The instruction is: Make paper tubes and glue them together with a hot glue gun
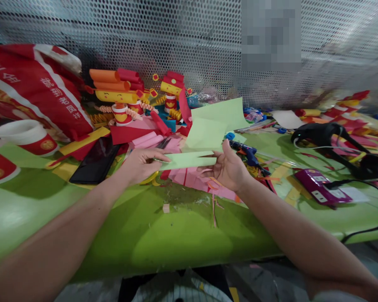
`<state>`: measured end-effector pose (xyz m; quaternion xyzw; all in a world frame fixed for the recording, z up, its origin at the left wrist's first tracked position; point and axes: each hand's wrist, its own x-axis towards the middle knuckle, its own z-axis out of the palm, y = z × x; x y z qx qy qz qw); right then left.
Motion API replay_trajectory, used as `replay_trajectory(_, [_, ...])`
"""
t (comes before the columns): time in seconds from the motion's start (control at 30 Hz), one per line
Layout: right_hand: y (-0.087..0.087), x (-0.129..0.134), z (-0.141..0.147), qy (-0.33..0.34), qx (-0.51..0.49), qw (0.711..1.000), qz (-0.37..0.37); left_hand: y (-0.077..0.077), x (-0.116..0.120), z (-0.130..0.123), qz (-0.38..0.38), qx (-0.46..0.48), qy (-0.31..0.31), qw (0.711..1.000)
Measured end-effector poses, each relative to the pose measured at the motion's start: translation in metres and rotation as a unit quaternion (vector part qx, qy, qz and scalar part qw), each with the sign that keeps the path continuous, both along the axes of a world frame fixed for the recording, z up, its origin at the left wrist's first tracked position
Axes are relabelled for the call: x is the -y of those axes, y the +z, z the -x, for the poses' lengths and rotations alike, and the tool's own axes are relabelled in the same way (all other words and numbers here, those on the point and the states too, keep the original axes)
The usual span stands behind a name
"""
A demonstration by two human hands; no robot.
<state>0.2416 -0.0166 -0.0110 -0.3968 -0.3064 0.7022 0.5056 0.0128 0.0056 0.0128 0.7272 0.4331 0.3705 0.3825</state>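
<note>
- A folded pale green paper strip [189, 161] is held up in the middle of the view, above pink paper scraps [192, 178] on a green table [126, 239].
- The strip's long axis is laid crosswise, left to right, between two bare hands; its layers are parted at the right end.
- The left end is pinched between the thumb and fingers of the left hand [145, 164].
- The parted end is met by the right hand [231, 172], which is nearer to it; the thumb is raised and the fingers are loosely bent. Whether the paper is gripped there cannot be told.
- Larger pale green sheets [219, 115] are seen just beyond the strip.
- A dark blue glue gun [247, 153] is placed beyond the right hand; a black phone [96, 161] is set left of the left hand.
</note>
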Motion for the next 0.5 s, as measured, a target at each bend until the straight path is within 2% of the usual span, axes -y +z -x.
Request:
replay_trajectory(0.2, [-0.005,0.001,0.002,-0.001,0.027,1.000,-0.005,-0.004,-0.003,0.002,0.003,-0.003,-0.016,1.000])
replay_trajectory(0.33, [-0.006,-0.001,0.004,-0.028,0.031,0.999,0.002,-0.006,-0.004,0.003,0.003,0.019,-0.024,1.000])
replay_trajectory(0.4, [-0.005,-0.002,0.005,-0.044,0.033,0.998,0.004,-0.007,-0.005,0.003,-0.005,0.046,-0.007,0.999])
replay_trajectory(0.5, [-0.002,-0.002,0.005,-0.070,0.035,0.997,0.005,-0.010,-0.005,0.002,-0.019,0.101,0.053,0.993])
